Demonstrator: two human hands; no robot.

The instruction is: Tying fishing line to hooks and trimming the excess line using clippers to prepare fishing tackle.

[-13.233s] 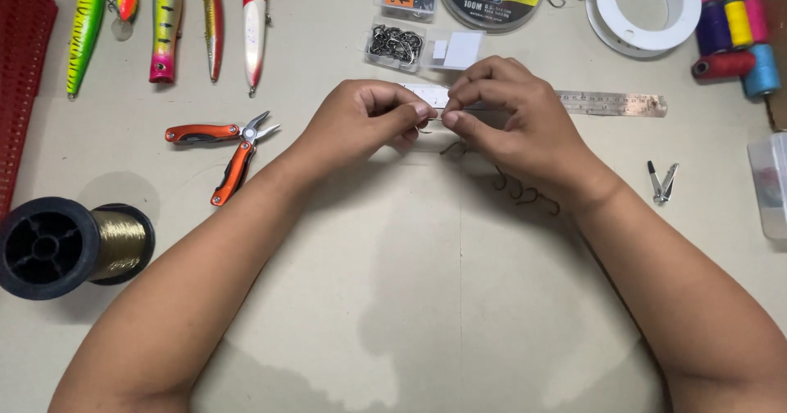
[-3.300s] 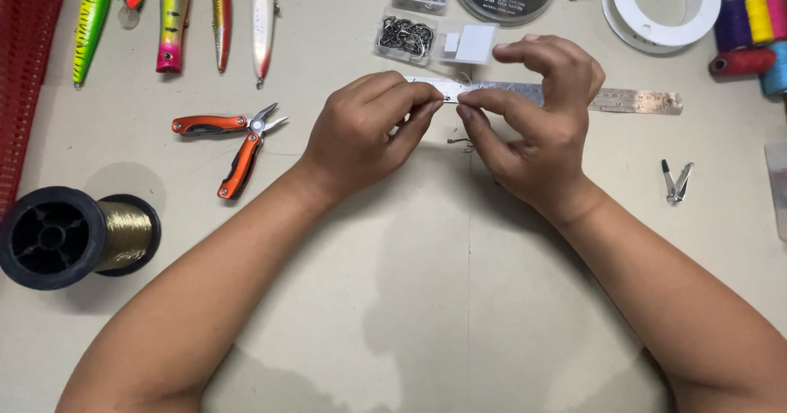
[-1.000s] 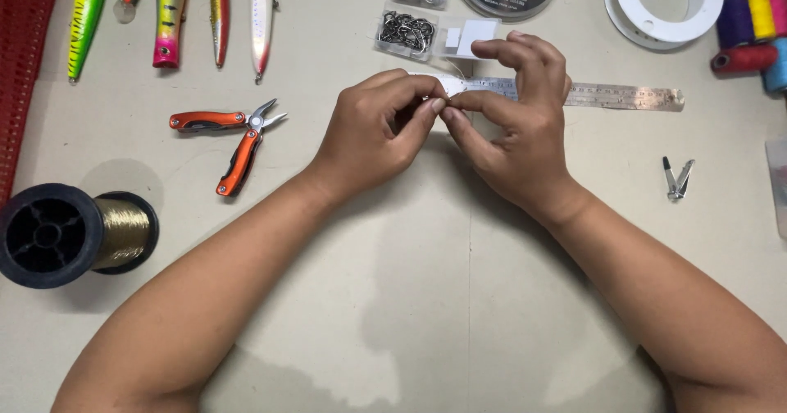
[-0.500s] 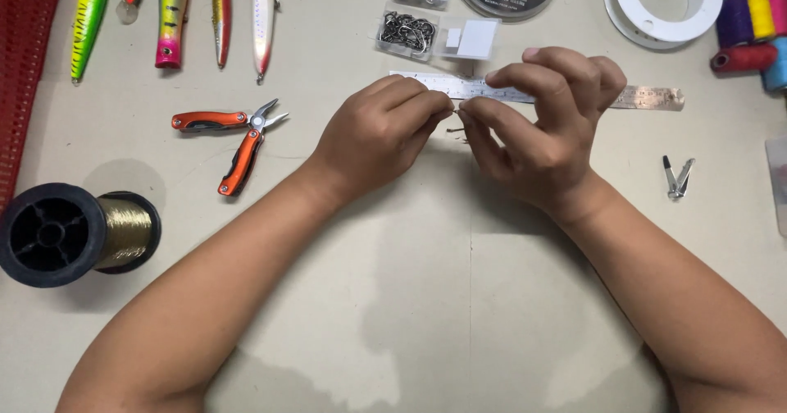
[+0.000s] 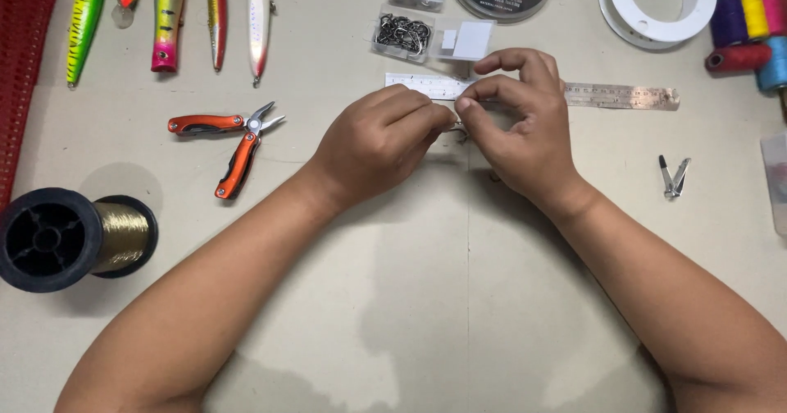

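My left hand (image 5: 379, 142) and my right hand (image 5: 520, 126) meet fingertip to fingertip over the middle of the table. Between them is a small metal fish hook (image 5: 457, 132), pinched by the left thumb and fingers. The right thumb and forefinger close just above the hook, apparently on thin line that is too fine to make out. A steel ruler (image 5: 623, 95) lies flat right behind the hands, partly covered by the right hand.
Orange-handled pliers (image 5: 234, 138) lie to the left, a black spool of gold line (image 5: 70, 239) at the near left. Several fishing lures (image 5: 168, 19) line the far left. A packet of hooks (image 5: 403, 34), line spools, coloured thread (image 5: 750, 15) and nail clippers (image 5: 673, 176) sit around.
Both hands have stayed together at the same spot. The right fingers have shifted from curled over the ruler to pinching at the hook; the left hand barely moved.
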